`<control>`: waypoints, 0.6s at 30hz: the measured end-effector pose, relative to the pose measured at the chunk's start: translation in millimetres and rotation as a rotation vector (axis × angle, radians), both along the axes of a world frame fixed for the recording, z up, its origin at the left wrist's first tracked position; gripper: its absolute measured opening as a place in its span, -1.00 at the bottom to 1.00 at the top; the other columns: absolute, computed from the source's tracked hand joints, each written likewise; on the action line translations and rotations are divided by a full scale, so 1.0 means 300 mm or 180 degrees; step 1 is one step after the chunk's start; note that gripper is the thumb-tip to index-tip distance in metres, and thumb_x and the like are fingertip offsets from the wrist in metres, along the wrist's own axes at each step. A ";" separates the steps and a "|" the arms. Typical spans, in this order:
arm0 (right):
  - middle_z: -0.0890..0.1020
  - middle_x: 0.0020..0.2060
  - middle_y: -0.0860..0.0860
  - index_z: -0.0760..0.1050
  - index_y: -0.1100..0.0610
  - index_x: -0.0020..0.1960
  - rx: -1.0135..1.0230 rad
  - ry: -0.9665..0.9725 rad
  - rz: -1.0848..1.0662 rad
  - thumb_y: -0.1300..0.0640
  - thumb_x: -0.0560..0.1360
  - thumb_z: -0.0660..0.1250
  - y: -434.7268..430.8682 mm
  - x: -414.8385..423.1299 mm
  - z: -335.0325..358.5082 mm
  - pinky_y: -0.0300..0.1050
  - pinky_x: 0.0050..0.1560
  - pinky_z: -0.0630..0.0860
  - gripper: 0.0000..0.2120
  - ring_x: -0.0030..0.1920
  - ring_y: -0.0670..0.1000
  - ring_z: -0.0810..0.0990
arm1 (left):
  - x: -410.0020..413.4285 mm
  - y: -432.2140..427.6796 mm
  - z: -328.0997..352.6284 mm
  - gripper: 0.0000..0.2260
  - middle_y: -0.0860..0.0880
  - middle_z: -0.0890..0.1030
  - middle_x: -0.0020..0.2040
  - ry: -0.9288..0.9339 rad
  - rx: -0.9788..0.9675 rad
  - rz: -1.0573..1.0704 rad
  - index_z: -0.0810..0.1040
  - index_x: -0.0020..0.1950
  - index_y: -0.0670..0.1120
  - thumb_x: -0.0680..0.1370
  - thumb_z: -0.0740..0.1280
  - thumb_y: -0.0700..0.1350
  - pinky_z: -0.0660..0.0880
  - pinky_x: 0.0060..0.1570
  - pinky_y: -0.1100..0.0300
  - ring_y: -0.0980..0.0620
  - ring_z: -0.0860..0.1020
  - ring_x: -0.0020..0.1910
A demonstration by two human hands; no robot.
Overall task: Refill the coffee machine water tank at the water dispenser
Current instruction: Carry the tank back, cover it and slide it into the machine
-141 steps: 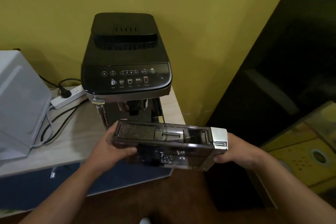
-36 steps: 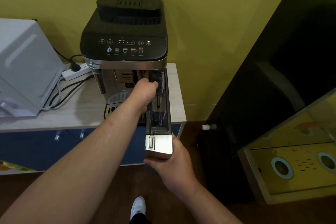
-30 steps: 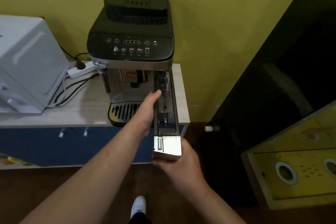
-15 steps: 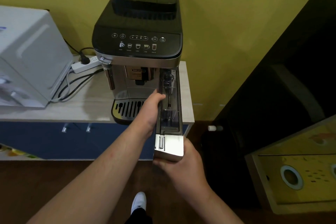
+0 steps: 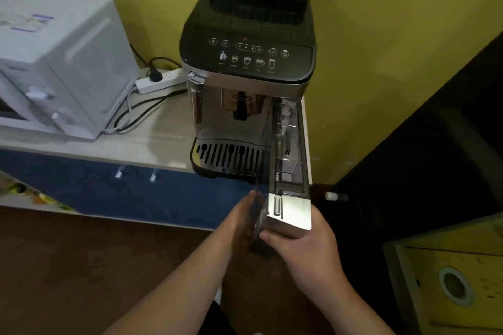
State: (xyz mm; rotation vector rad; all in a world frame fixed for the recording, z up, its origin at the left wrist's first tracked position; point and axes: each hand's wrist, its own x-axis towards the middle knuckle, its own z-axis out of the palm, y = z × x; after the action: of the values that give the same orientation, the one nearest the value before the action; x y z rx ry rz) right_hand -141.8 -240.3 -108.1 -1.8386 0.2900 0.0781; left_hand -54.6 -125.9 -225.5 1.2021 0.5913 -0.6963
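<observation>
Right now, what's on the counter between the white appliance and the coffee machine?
A white power strip with a black plug in it, plus cables trailing across the countertop, seen in the head view.

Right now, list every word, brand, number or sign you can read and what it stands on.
No text is legible enough to quote.
Cup icons on the black control panel of the black-and-silver coffee machine: captions too small to read.
The oval badge on its chrome front: blurred.
The blue label on the white boxy appliance: blurred.

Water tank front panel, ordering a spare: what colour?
The front panel is shiny silver; head view shows it.
</observation>
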 end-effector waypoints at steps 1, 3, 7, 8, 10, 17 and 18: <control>0.64 -0.12 -0.42 0.51 -0.18 -0.01 0.0040 0.0003 0.0004 0.31 0.18 0.65 0.000 0.000 -0.003 -0.48 -0.20 0.50 -0.42 -0.07 -0.35 0.61 | -0.019 -0.009 -0.013 -0.45 -0.19 0.67 0.12 0.0060 -0.0226 -0.0075 0.58 0.27 -0.14 0.58 0.17 0.28 0.46 0.28 -0.12 -0.21 0.61 0.16; 0.64 -0.12 -0.42 0.51 -0.18 0.00 0.0066 -0.0005 0.0001 0.33 0.18 0.64 0.002 -0.003 -0.007 -0.46 -0.20 0.51 -0.40 -0.07 -0.34 0.61 | -0.042 -0.020 -0.025 -0.37 -0.23 0.61 0.25 0.0072 -0.0457 -0.0024 0.58 0.32 -0.10 0.54 0.16 0.37 0.36 0.38 -0.17 -0.23 0.55 0.27; 0.67 -0.09 -0.36 0.54 -0.19 -0.01 0.0015 -0.0063 -0.0108 0.32 0.17 0.66 0.006 -0.006 -0.025 -0.36 -0.13 0.54 -0.40 -0.05 -0.27 0.65 | -0.031 -0.022 0.009 -0.46 -0.26 0.63 0.18 0.0093 -0.0454 0.0289 0.60 0.26 -0.14 0.61 0.13 0.26 0.51 0.20 -0.09 -0.23 0.60 0.18; 0.66 -0.08 -0.37 0.53 -0.20 0.00 0.0008 -0.0066 -0.0107 0.31 0.17 0.66 0.008 -0.007 -0.027 -0.36 -0.12 0.54 -0.40 -0.04 -0.27 0.64 | -0.033 -0.021 0.004 -0.47 -0.26 0.64 0.18 0.0052 -0.0405 0.0261 0.61 0.25 -0.13 0.61 0.12 0.25 0.51 0.20 -0.09 -0.23 0.60 0.17; 0.66 -0.07 -0.35 0.52 -0.22 0.01 -0.0001 -0.0070 -0.0106 0.29 0.17 0.66 0.012 -0.011 -0.029 -0.37 -0.11 0.54 -0.39 -0.02 -0.28 0.63 | -0.037 -0.015 0.008 -0.47 -0.25 0.64 0.18 -0.0031 -0.0358 0.0212 0.62 0.23 -0.12 0.62 0.10 0.25 0.47 0.26 -0.14 -0.22 0.61 0.17; 0.64 -0.07 -0.39 0.50 -0.23 0.03 0.0041 -0.0086 -0.0012 0.27 0.19 0.66 0.010 -0.012 -0.014 -0.42 -0.12 0.53 -0.39 -0.01 -0.33 0.61 | -0.038 -0.005 0.018 -0.48 -0.23 0.63 0.14 -0.0278 -0.0122 -0.0091 0.52 0.33 -0.16 0.66 0.06 0.20 0.53 0.11 -0.03 -0.15 0.62 0.08; 0.64 -0.07 -0.39 0.50 -0.22 0.03 0.0049 -0.0083 -0.0006 0.28 0.19 0.66 0.007 -0.012 -0.012 -0.41 -0.11 0.54 -0.39 -0.01 -0.32 0.62 | -0.038 -0.005 0.013 -0.48 -0.24 0.61 0.17 -0.0307 -0.0137 -0.0126 0.50 0.34 -0.17 0.67 0.05 0.19 0.54 0.10 -0.01 -0.13 0.61 0.08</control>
State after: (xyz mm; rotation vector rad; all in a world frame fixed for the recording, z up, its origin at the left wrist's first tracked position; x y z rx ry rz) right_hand -145.4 -238.1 -111.8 -1.8228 0.2723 0.0550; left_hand -66.1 -127.3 -221.6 1.2031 0.4712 -0.6771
